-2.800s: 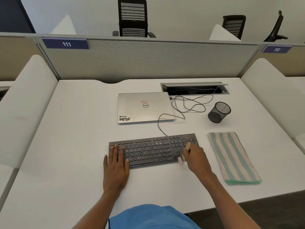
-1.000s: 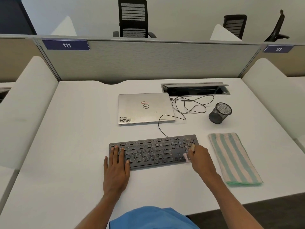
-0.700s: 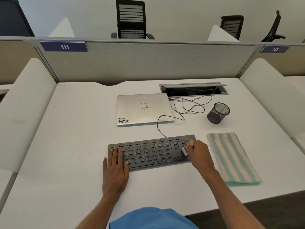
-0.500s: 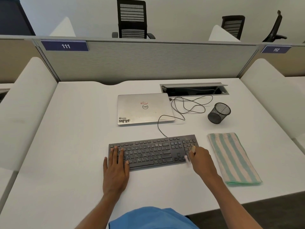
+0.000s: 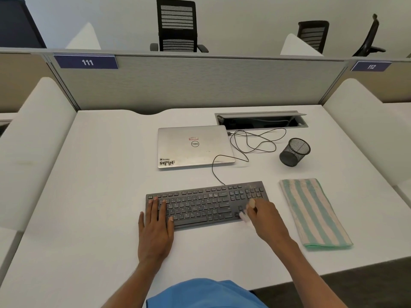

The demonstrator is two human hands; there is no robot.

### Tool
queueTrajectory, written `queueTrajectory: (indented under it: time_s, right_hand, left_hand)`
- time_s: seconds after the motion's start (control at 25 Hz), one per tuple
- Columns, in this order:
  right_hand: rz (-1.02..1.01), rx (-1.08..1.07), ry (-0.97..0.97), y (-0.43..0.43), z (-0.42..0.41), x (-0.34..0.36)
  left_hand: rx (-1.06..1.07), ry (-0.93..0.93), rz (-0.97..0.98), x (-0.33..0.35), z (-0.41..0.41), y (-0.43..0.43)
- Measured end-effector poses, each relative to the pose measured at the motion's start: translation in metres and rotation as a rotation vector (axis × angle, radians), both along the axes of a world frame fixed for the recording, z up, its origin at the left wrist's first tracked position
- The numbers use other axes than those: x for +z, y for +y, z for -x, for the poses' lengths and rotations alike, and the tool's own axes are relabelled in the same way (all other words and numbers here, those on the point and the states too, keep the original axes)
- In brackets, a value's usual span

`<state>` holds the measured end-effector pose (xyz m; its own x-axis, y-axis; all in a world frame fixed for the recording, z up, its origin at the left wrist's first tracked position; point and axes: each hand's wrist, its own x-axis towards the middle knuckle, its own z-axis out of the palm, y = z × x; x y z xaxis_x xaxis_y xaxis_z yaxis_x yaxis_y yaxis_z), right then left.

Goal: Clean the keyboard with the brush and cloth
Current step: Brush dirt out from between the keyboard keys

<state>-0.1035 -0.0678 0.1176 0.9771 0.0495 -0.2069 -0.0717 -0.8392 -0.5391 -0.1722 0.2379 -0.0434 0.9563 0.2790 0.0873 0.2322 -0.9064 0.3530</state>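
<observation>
My left hand (image 5: 155, 232) is flat, fingers straight. The fingertips lie on the keys at the left end of the keyboard (image 5: 204, 203) and the palm is on the desk (image 5: 100, 196) just in front of it. It grips nothing.

My right hand (image 5: 266, 218) is curled round the brush (image 5: 245, 215), a small pale thing. The light end sits at the keyboard's near right corner, by the arrow keys. The handle tip pokes up past my fingers over the numpad. It's blurred, so I can't tell bristle detail.

The keyboard is dark grey and lies square to me at mid-desk. Its black cable (image 5: 213, 170) runs back past the laptop's right corner and loops toward the open cable hatch (image 5: 260, 121).

The cloth (image 5: 313, 214) is folded, green and pale striped, flat on the desk just right of the keyboard. It isn't touching the keyboard or either hand.

The silver laptop (image 5: 193, 147) is behind the keyboard, lid closed. A black mesh pen cup (image 5: 293, 152) is tipped over behind the cloth.
</observation>
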Motion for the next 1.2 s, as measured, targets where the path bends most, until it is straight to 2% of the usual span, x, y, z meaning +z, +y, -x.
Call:
queueTrajectory:
  time_s: [0.12, 0.24, 0.48, 0.6, 0.68, 0.92, 1.08, 1.2]
  right_hand:
    - [-0.075, 0.105, -0.054, 0.016, -0.001, 0.008]
    - [0.044, 0.214, 0.046, 0.017, -0.011, 0.013]
    - [0.176, 0.144, 0.065, -0.002, -0.032, 0.023]
    - [0.129, 0.293, 0.1, 0.015, -0.026, 0.03]
    - [0.166, 0.364, 0.105, 0.017, -0.019, 0.026]
    - [0.286, 0.204, 0.077, -0.019, -0.028, 0.019]
    - [0.14, 0.198, 0.048, 0.007, -0.02, 0.027]
    - [0.111, 0.134, -0.034, 0.02, -0.015, 0.017]
  left_hand:
    - [0.001, -0.002, 0.004, 0.001, 0.001, -0.001]
    - [-0.001, -0.003, 0.006, 0.001, 0.0, -0.001]
    - [-0.002, -0.003, -0.001, 0.0, 0.001, 0.0]
    - [0.002, -0.006, 0.01, 0.0, -0.001, 0.001]
    - [-0.001, -0.01, 0.012, 0.0, -0.001, -0.001]
    - [-0.002, -0.004, -0.013, -0.001, 0.001, 0.001]
    - [0.002, -0.007, -0.003, -0.001, 0.0, 0.0]
    - [0.0, -0.01, -0.006, 0.0, 0.0, 0.0]
